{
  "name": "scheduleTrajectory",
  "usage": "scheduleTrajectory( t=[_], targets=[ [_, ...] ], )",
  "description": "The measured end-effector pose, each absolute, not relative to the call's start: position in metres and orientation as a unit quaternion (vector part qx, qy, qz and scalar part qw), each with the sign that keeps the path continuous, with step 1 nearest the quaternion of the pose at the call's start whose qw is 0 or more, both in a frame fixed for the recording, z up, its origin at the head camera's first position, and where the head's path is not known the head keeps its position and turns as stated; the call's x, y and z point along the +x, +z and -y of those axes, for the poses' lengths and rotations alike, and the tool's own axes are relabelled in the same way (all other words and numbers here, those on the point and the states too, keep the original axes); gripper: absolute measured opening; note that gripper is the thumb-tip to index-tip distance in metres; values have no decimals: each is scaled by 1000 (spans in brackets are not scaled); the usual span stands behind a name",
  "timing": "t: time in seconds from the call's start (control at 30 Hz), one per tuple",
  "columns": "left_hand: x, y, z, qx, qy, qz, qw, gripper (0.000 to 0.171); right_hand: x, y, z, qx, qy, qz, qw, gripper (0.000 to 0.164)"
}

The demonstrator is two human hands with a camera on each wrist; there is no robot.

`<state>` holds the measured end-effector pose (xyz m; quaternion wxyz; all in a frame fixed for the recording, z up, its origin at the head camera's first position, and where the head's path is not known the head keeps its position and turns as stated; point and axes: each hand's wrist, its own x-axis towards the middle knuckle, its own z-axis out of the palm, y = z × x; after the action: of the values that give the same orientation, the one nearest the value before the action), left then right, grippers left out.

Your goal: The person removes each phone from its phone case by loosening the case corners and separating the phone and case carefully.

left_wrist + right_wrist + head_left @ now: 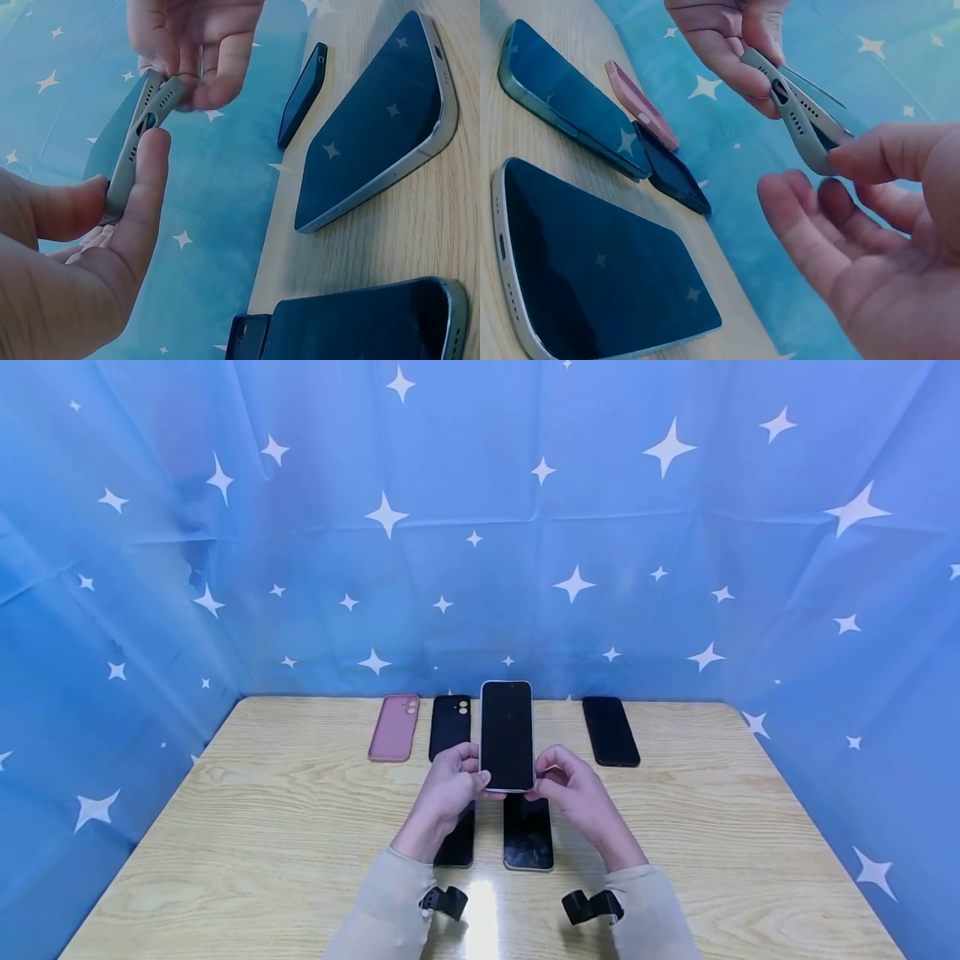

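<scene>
Upright above the table, a phone with a dark screen faces me, sitting partly in a light grey phone case. At one bottom corner the case stands away from the phone, leaving a gap along the edge. My left hand grips phone and case at the lower left, thumb at the screen side and a finger along the bottom edge of the case. With thumb and fingers, my right hand pinches the case at its lower right corner. The back of the case is hidden in the head view.
Two phones lie under my hands, a left one and a right one. At the back edge lie a pink phone case, a black phone case and, to the right, a dark phone-shaped item. A starry blue curtain hangs behind.
</scene>
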<state>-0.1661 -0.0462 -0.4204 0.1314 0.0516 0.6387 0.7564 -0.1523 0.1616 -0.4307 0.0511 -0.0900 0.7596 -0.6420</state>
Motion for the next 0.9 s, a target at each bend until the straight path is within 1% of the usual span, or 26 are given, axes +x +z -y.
scheduleTrajectory(
  t=[0.13,0.4,0.53,0.67,0.8,0.9],
  targets=[
    [-166,-421,47,47,752,-646,127,25,-151,-429,-160,-76,-614,-785,39,9],
    [-163,-424,43,40,737,-667,100,21,-149,-427,-155,-65,-551,-832,11,9],
    [-161,-424,41,34,720,-688,87,19,-147,-424,-153,-67,-522,-850,17,9],
    [-160,-423,38,27,708,-701,82,18,-146,-420,-150,-64,-514,-855,30,3],
    [-161,-424,36,27,710,-698,89,18,-148,-419,-150,-46,-500,-864,25,19],
    [-161,-424,34,31,710,-697,96,20,-149,-421,-151,-31,-505,-863,23,24]
  ],
)
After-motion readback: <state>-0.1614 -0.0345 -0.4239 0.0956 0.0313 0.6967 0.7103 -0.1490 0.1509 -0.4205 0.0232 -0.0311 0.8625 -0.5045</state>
